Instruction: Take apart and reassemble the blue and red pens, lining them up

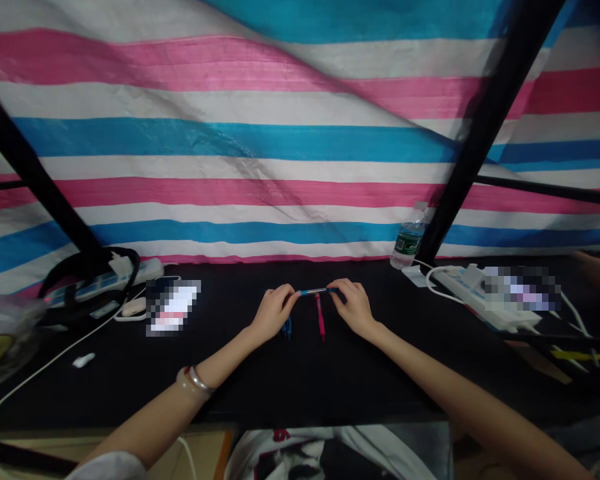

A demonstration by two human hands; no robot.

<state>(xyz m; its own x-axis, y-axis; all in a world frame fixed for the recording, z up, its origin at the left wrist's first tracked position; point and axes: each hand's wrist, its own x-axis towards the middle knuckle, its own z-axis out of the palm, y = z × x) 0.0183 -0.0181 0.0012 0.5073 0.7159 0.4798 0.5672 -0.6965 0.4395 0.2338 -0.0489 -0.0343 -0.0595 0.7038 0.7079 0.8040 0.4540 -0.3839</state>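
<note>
A slim blue pen [314,291] lies crosswise between my two hands, above the black table [310,387]. My left hand [275,310] has its fingers closed on the pen's left end. At the right end, the fingers of my right hand [353,307] are pinched on the pen. A pink pen [321,320] lies on the table just below the held pen, pointing toward me. Beside my left fingers rests a blue item [287,329], partly hidden by that hand.
Power strips [495,303] with cables lie on the right and back left. A water bottle [409,240] stands at the back right. Blurred-out phone-like screens [174,307] lie on both sides. A white earbud [83,361] is at left. Another person's hand [597,267] shows far right.
</note>
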